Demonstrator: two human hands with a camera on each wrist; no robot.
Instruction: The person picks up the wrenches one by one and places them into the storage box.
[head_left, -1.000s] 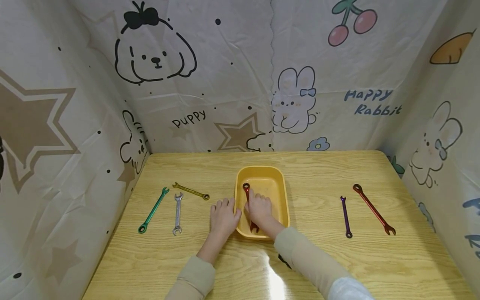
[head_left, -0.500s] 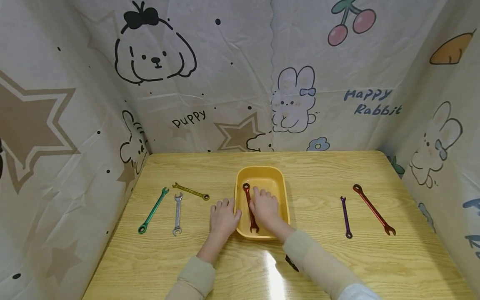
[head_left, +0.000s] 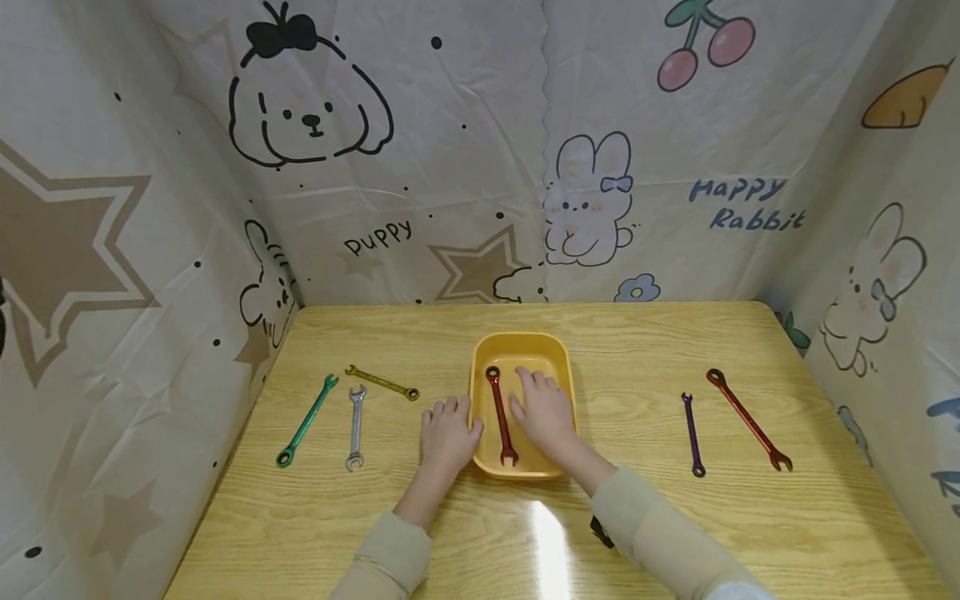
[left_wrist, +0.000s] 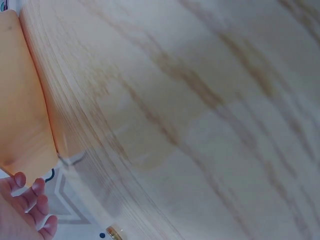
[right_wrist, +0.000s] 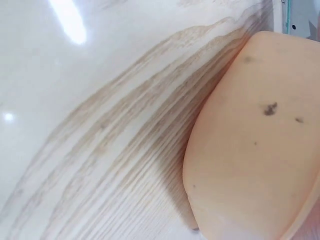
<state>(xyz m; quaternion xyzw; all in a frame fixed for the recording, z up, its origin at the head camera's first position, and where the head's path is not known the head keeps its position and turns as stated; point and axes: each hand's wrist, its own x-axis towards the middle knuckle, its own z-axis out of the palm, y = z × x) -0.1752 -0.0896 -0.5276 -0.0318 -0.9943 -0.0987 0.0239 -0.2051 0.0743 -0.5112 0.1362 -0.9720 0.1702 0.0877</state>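
Observation:
In the head view a red combination wrench lies lengthwise in the left part of the yellow tray. My right hand is over the tray's right part, apart from that wrench and holding nothing, its index finger extended. My left hand rests at the tray's left side, its thumb by the rim and its fingers relaxed. The left wrist view has the left hand's fingertips close to the tray wall. Only the tray's outer wall shows in the right wrist view; the hand is hardly visible there.
Left of the tray lie a green wrench, a silver open-end wrench and a yellow-gold wrench. A purple wrench and a longer red wrench lie to the right. Printed cloth encloses the wooden table.
My right hand has let go of the red wrench and moved right, away from it. The wrench stays in the tray. My left hand has not visibly moved.

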